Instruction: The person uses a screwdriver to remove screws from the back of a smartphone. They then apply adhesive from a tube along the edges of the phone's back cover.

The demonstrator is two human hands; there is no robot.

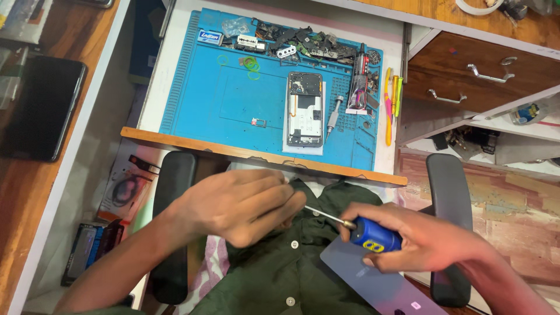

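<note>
My right hand (420, 242) grips a blue-handled screwdriver (373, 234), its metal shaft pointing left toward my left hand (242, 204). My left hand is curled shut around the shaft's tip; whatever is pinched there is hidden by the fingers. Both hands hover over my lap and a dark green buttoned shirt. A grey phone back cover (379, 283) lies under my right hand on my lap. On the blue work mat (198, 99) above lies an opened phone (304, 108) with its insides showing.
A second screwdriver (333, 116) lies right of the opened phone. Loose parts pile along the mat's far edge (303, 41). Yellow and pink tools (389, 99) lie beside the mat. A dark tablet (41, 105) sits left. Chair armrests (449, 198) flank me; drawers (478, 73) stand right.
</note>
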